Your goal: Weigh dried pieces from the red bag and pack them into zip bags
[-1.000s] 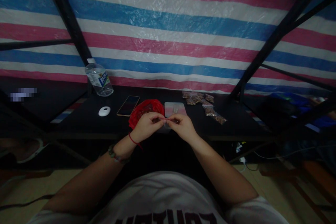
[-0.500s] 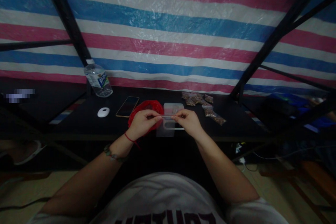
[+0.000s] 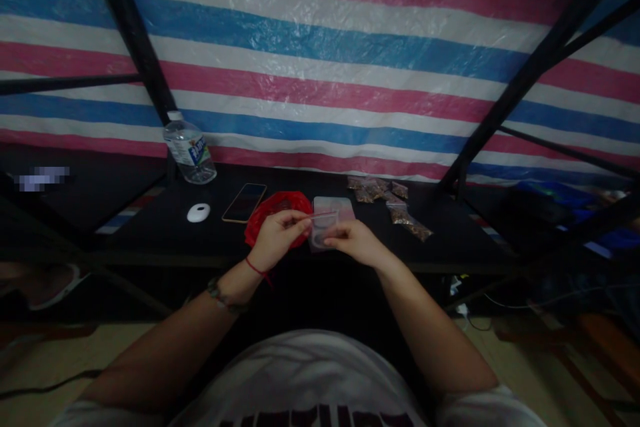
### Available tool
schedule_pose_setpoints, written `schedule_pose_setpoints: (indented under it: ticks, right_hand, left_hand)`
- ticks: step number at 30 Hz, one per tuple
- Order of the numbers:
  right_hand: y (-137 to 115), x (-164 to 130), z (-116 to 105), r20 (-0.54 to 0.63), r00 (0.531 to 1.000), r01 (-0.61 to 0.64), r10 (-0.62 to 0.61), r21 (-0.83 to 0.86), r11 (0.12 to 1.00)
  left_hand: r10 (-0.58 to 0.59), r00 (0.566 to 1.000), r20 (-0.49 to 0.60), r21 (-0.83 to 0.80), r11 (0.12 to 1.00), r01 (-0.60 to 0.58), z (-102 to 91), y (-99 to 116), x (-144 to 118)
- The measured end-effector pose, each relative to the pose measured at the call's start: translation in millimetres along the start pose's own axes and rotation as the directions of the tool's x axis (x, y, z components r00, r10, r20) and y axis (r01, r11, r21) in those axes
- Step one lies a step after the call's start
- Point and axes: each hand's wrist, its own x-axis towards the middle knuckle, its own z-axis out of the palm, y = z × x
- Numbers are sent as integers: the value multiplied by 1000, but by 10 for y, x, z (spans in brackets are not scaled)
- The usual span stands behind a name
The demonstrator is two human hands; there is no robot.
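Pinching the clear bag (image 3: 320,227) at its upper left with the left hand (image 3: 280,232), closed firmly between thumb and fingers. Meeting its lower right with the right hand (image 3: 356,241), closed nearly to a pinch; impossible to tell whether gripping the film or merely resting against it. Holding the bag up above the front of the black table (image 3: 145,230), spanned between both hands. Too dim to read any contents.

Just behind the bag, on to the pale flat thing (image 3: 345,203), partly covered, too blurred to call. Over to the left, close by the left hand and partly hidden by it, straight into the red bag (image 3: 253,223): open-mouthed, crumpled at the rim, loaded with dark brownish bits. Across to the right, well apart from the right hand, to the small bags (image 3: 400,215): filled with brown bits, clustered towards the back, with two set nearer. Back left to the phone (image 3: 245,202), lying flat, then the white oval (image 3: 199,213) near it. Behind that, to the bottle (image 3: 190,153): clear, capped white, labelled, standing before the striped sheet (image 3: 320,80); impossible to tell whether holding liquid.
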Motion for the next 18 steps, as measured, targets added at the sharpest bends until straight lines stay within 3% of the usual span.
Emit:
schedule_pose_setpoints:
  ticks: [2,5,7,9,10,12,14,15,18]
  right_hand:
    - [58,30,-41,-37,998,-47,47,-14,999]
    - [216,75,-366,-217,972,-87,86,6,996]
    - [393,85,-655,-392,915,-116,98,-22,993]
    - [612,67,-906,-539,832,-237,132,-129,963]
    - [723,49,-1000,-587,794,-349,158,-227,909]
    - [911,8,-1119,-613,752,-575,244,-427,698]
    - [1020,-20,-1177,-659,694,-697,291,-512,502]
    - [1041,-24,-1202,-689,671,-721,273,-522,455]
    - [1019,-1,-1327,-796,593,-757,124,-499,421]
  left_hand:
    - [-22,1000,-19,-35,999,22,-9,9,12]
    - [-56,996,-67,-73,996,51,-57,28,51]
    - [-56,995,-78,-66,997,51,-88,38,75]
    - [-46,998,-51,-40,998,44,-109,44,90]
    - [-40,999,-36,-28,999,39,-116,47,95]
    - [-38,999,-21,-3,999,38,-129,53,100]
    - [-38,998,-45,23,999,39,-145,58,107]
    - [-35,997,-66,34,999,37,-157,57,113]
    - [-18,992,-128,43,999,23,-205,32,140]
